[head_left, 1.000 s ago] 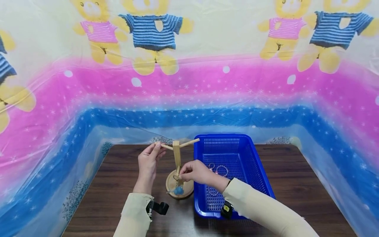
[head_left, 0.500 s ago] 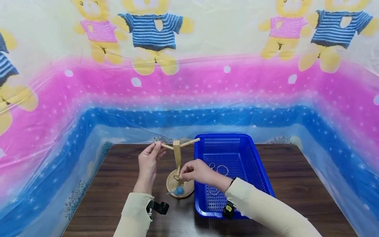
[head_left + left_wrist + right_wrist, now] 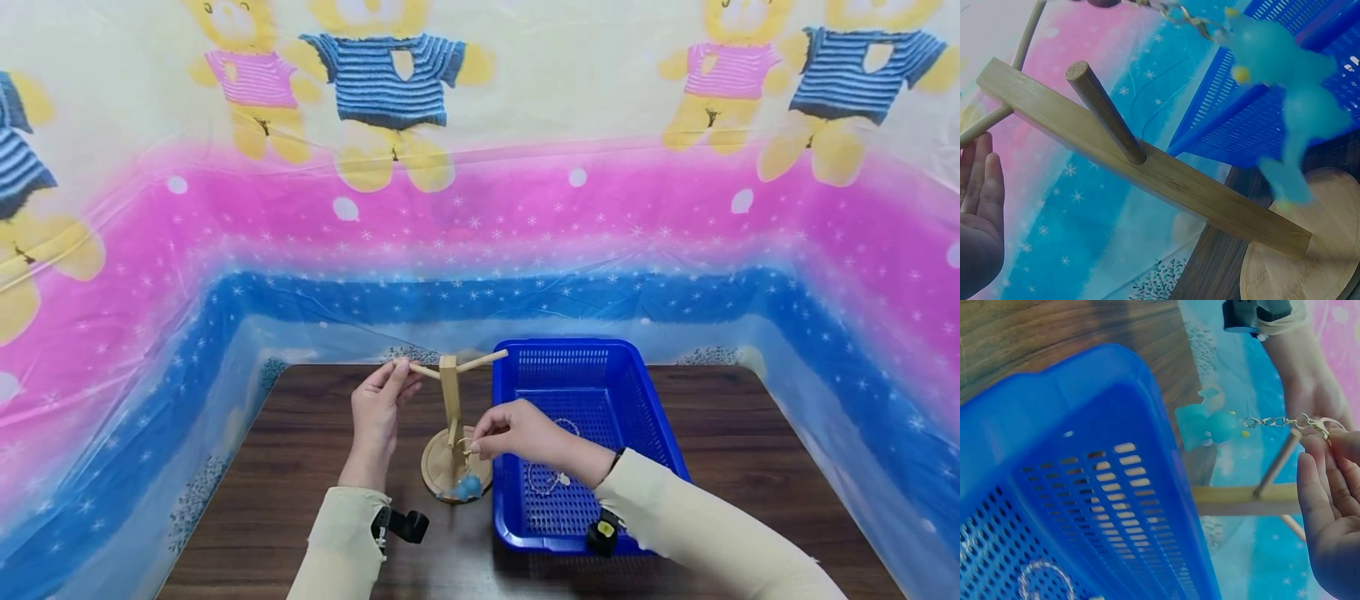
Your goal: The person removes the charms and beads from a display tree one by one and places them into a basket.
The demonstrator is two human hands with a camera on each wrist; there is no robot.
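A wooden peg stand (image 3: 450,392) rises from a round base (image 3: 432,467). My left hand (image 3: 377,410) pinches the tip of its left peg (image 3: 425,370). Between thumb and fingers, my right hand (image 3: 517,429) holds the gold ring of a keychain (image 3: 1210,425). A translucent blue figure with small yellow parts dangles from its chain, over the base in the head view. The ring is just right of the front peg (image 3: 1107,112), off its tip. In the left wrist view the blue figure (image 3: 1272,56) is blurred.
A blue plastic basket (image 3: 592,344) stands right beside the stand, under my right forearm. Beaded bracelets (image 3: 532,483) lie in it, partly hidden by the arm. The stand's right peg (image 3: 482,361) reaches toward the basket's back left corner. A printed cloth surrounds the brown table (image 3: 300,450).
My right hand has drawn the keychain to the right, away from the front peg, and the blue figure swings along. The left hand stays on the left peg.
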